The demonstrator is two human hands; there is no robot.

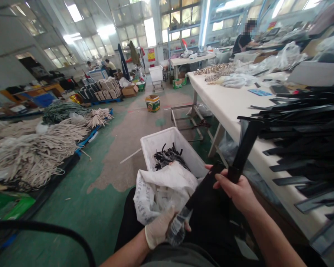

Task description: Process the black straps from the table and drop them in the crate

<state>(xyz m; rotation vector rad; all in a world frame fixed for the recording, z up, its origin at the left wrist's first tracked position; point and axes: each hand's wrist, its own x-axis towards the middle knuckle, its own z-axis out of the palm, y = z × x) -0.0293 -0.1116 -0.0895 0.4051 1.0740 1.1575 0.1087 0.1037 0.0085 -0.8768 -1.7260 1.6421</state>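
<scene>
Head view, black strip point(202, 188) slanting upward between gloved left hand point(161, 227) and right hand point(237, 190), both gripping it.

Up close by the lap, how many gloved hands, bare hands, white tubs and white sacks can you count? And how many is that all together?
Gloved left hand: 1
Bare right hand: 1
White tub: 1
White sack: 1
Total: 4

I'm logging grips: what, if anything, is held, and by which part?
The left hand holds a black strip by its plastic-covered lower end; the right hand, farther up.
</scene>
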